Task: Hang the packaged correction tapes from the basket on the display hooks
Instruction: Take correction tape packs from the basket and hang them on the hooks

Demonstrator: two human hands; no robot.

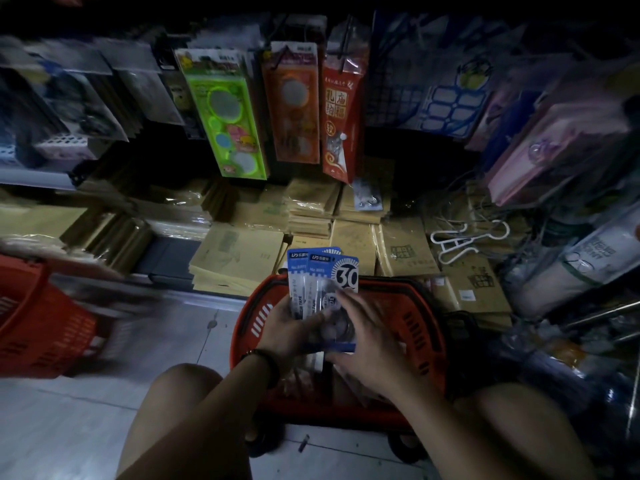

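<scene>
Dim shop aisle: gathering packs over the basket [419,327].
Left hand [285,323] and right hand [369,339] both grip fanned correction tapes [325,277]; separating one for hanging likely comes next.

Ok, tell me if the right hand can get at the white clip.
Probably yes: the clip lies uncovered on the envelopes beyond the basket, with nothing between. But the right hand holds the tape packs.

The light is dim. Pale floor tiles [69,427] fill 7 o'clock. Stacks of brown paper pads [239,251] lie side by side across the centre. At 12 o'clock a green pack [225,109] and an orange pack [298,102] hang, with a dark wire grid [398,95] at 1 o'clock.
</scene>
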